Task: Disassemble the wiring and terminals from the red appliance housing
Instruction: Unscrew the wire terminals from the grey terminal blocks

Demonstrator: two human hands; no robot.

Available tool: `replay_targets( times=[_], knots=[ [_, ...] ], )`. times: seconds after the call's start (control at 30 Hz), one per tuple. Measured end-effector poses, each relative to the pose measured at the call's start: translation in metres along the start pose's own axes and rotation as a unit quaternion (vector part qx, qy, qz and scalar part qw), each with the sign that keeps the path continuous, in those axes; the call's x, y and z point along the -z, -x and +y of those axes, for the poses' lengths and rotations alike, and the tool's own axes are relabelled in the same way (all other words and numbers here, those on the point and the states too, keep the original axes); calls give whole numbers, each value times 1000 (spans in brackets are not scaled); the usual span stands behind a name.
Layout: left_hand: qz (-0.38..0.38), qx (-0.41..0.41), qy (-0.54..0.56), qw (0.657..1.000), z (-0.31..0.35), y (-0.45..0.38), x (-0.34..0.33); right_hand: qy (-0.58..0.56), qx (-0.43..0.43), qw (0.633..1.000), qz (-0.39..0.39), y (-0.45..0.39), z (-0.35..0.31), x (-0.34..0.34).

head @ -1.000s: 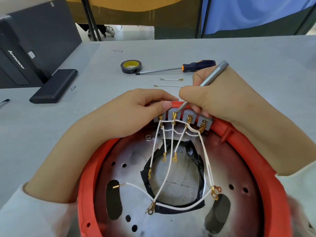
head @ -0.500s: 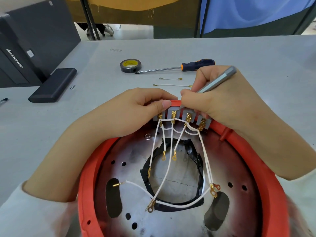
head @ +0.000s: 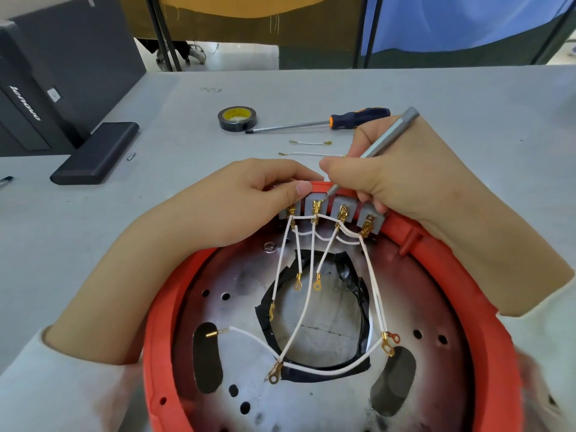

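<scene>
The round red appliance housing [head: 467, 275] lies open side up in front of me, with a metal plate [head: 311, 397] inside. At its far rim sit several grey terminal blocks [head: 339, 210] with brass connectors. White wires [head: 307, 291] with gold ring lugs hang from them across the plate. My left hand [head: 237, 207] grips the rim and the leftmost block, thumb on top. My right hand [head: 396, 176] holds a thin silver tool [head: 386, 135] like a pen, its tip at the second block's connector.
On the grey table behind the housing lie two loose white wires [head: 310, 142], an orange-and-black screwdriver [head: 330, 123] and a roll of black tape [head: 237, 118]. A black monitor stand [head: 96, 154] and monitor stand at the left. A small metal bit [head: 131, 156] lies beside the stand.
My right hand tilted the silver tool lower and back up, and its tip shifted slightly on the second terminal block. My left hand has stayed on the rim.
</scene>
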State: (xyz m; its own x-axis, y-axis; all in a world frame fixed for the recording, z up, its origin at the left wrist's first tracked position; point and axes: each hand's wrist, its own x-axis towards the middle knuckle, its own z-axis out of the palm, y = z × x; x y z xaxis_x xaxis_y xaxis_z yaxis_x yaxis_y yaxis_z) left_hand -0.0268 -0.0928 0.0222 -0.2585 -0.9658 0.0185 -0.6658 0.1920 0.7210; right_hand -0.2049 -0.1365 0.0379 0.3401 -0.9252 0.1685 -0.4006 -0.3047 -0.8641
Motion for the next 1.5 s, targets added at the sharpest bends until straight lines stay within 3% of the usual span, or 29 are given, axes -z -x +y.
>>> replay_targets(
  times=[0.17,0.33,0.53,0.83,1.5],
  knots=[
    [5,3,-8,1000,1,0,-1,-32,10,999,-8,2,-1,2],
    [8,7,-6,1000,3,2,-1,38,45,998,25,8,-1,1],
    [6,11,5,1000,4,2,-1,-73,61,992,83,12,-1,5],
    [12,15,-1,1000,3,1,-1,-47,35,998,29,11,2,1],
    [7,15,1,1000,4,2,0,-73,6,997,1,3,3,4]
  ],
)
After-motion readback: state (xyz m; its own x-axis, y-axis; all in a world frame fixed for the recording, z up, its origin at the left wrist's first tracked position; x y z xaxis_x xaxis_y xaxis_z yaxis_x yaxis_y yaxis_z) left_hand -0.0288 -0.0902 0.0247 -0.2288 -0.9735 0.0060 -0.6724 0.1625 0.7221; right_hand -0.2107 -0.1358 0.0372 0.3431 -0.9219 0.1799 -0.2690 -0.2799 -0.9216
